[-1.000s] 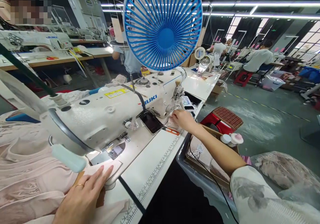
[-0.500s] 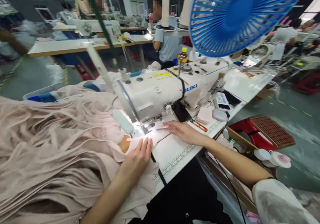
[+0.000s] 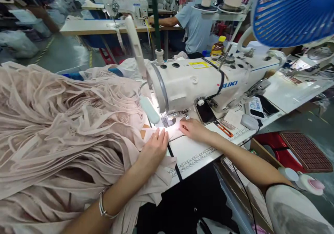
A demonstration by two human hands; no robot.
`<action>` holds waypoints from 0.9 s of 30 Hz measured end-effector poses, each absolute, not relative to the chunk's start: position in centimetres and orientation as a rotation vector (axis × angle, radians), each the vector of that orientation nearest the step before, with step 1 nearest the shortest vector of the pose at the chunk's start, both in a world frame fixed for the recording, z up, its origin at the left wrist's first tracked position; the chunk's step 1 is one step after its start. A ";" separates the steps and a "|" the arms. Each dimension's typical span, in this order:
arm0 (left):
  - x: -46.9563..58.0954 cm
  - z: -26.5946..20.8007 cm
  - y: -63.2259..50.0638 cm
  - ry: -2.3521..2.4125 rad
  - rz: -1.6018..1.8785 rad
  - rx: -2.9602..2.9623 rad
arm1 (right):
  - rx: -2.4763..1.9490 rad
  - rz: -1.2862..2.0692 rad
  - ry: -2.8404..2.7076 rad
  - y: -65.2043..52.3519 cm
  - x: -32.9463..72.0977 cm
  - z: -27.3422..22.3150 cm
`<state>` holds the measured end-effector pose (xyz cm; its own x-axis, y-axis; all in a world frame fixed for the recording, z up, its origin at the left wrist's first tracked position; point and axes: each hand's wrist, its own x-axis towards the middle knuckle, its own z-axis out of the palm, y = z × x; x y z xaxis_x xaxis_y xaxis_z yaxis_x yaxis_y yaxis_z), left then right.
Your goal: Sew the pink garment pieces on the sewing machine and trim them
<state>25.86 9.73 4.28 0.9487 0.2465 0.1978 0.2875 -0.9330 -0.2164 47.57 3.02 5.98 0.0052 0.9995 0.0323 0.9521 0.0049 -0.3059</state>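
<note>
A white sewing machine (image 3: 180,82) stands over the table, its lamp lighting the needle area. Pale pink fabric (image 3: 172,132) lies in front of the presser foot (image 3: 169,122). My left hand (image 3: 155,146) rests flat on this fabric, fingers stretched forward, just before the needle area. On the right side of the piece, my right hand (image 3: 195,130) has its fingers curled and pinched at the fabric's edge. A large heap of pale pink garments (image 3: 86,133) spreads left of the machine and under my left forearm.
A phone (image 3: 206,112), an orange-handled cutter (image 3: 223,129), stacked pale pieces (image 3: 233,119) and a grey case (image 3: 249,121) lie right of my right hand. A blue fan (image 3: 292,16) hangs upper right. Beyond the machine sits a co-worker in a light blue shirt (image 3: 199,25).
The camera view has shifted, so the machine appears closer and farther right. My right hand's fingers have gone from extended to curled at the fabric edge. The left hand stays flat on the fabric.
</note>
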 end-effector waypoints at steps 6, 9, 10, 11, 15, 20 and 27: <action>26.8 4.9 9.5 -0.441 -0.207 -2.896 | -2.089 0.193 -2.093 3.9 46.1 5.3; 26.6 4.4 10.4 -0.622 -0.336 -2.998 | -2.027 0.350 -1.861 4.9 45.6 4.9; 26.5 4.2 10.7 -0.712 -0.415 -3.038 | -2.007 0.392 -1.784 5.1 45.5 4.8; 26.4 3.9 10.9 -0.780 -0.498 -3.081 | -1.991 0.425 -1.721 5.2 45.5 4.6; 26.2 3.3 10.5 -0.578 -0.591 -3.235 | -1.946 0.458 -1.629 5.2 45.4 4.2; 26.6 3.4 9.5 -0.397 -0.330 -3.136 | -1.958 0.417 -1.622 5.1 45.5 3.9; 27.3 3.2 9.1 -0.447 -0.289 -3.001 | -1.954 0.404 -1.642 5.0 45.6 3.8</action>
